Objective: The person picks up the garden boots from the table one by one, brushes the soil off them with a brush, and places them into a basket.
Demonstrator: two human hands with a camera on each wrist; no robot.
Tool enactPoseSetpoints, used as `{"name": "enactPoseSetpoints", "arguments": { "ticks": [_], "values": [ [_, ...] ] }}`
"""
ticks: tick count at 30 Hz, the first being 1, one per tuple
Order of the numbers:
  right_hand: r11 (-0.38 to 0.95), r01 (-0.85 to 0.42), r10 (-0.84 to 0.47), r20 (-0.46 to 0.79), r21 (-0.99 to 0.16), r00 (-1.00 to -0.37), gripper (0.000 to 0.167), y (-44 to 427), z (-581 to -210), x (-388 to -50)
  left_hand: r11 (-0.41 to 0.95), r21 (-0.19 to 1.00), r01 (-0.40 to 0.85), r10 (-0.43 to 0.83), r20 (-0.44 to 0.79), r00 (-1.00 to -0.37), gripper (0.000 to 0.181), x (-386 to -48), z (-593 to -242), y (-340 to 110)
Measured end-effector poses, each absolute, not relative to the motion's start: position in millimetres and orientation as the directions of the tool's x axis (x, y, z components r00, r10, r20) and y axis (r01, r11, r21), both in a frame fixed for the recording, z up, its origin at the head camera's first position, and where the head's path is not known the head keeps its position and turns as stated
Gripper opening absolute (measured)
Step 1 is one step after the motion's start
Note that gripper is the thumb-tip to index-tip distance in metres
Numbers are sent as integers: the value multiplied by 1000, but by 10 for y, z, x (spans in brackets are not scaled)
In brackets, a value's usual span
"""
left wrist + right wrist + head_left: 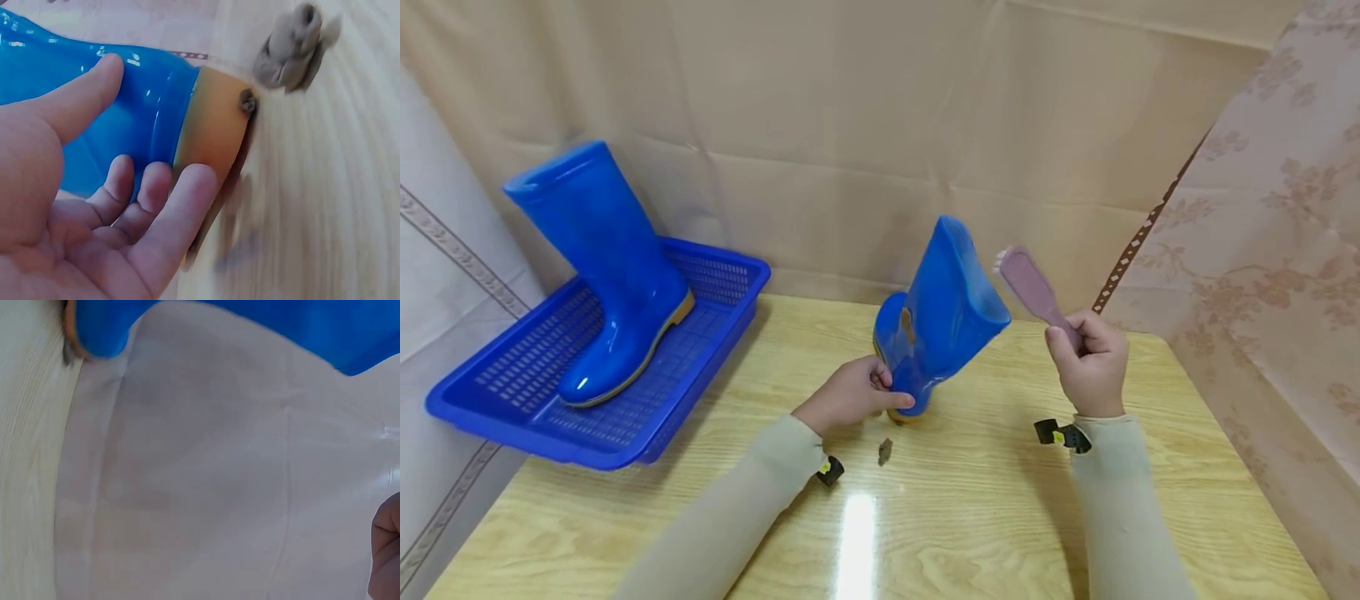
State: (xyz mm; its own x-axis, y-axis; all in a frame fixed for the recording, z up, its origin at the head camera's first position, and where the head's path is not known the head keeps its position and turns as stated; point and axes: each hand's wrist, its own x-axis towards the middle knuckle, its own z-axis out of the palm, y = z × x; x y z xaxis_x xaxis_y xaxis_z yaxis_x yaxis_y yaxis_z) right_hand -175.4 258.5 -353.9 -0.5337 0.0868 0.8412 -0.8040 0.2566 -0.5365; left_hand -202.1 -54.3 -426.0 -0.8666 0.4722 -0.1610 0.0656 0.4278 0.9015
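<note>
A blue rain boot with a tan sole leans to the right on the table, and a brown muddy patch marks its side. My left hand holds it near the heel. In the left wrist view, the thumb lies along the blue part and the fingertips are at the heel, where a small brown lump sticks. To the right of the boot, my right hand grips a pinkish-purple brush by its handle, raised with its white bristles facing left. Brush and boot are apart.
At the left stands a blue plastic basket holding another blue rain boot upright. A brown clump lies on the wood-patterned table by my left wrist. Beige cloth hangs behind the table.
</note>
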Motion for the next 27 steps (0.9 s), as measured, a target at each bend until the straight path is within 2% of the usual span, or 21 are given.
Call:
{"name": "enactPoseSetpoints", "arguments": {
  "ticks": [3, 7, 10, 13, 17, 21, 24, 27],
  "values": [
    [247, -783, 99, 819, -571, -565, 28, 2534, -3539, -1752, 442, 896, 46, 441, -173, -881, 48, -1990, -4258, -509],
    [333, -724, 112, 788, -604, -606, 27, 2506, -3558, -1766, 462, 887, 27, 402, -182, -897, 46, -1954, -4263, -443],
    [319, -733, 174, 798, -600, -578, 29, 2511, -3565, -1768, 452, 892, 16, 392, -182, -902, 46, -1908, -4268, -362],
    [248, -774, 218, 812, -583, -541, 34, 2516, -3555, -1756, 426, 905, 19, 426, -182, -886, 45, -1893, -4262, -319],
    [219, -799, 206, 827, -560, -523, 37, 2530, -3531, -1743, 442, 894, 77, 488, -168, -857, 29, -2027, -4212, -391],
    [242, -796, 192, 832, -555, -521, 36, 2528, -3518, -1738, 431, 891, 145, 443, -68, -894, 13, -2267, -4122, -500],
    [242, -793, 189, 829, -558, -526, 35, 2516, -3516, -1736, 372, 909, 190, 395, 30, -918, 25, -2439, -4089, -527],
    [263, -788, 174, 831, -556, -528, 34, 2533, -3503, -1734, 314, 920, 234, 411, 90, -907, 43, -2601, -4078, -478]
  ]
}}
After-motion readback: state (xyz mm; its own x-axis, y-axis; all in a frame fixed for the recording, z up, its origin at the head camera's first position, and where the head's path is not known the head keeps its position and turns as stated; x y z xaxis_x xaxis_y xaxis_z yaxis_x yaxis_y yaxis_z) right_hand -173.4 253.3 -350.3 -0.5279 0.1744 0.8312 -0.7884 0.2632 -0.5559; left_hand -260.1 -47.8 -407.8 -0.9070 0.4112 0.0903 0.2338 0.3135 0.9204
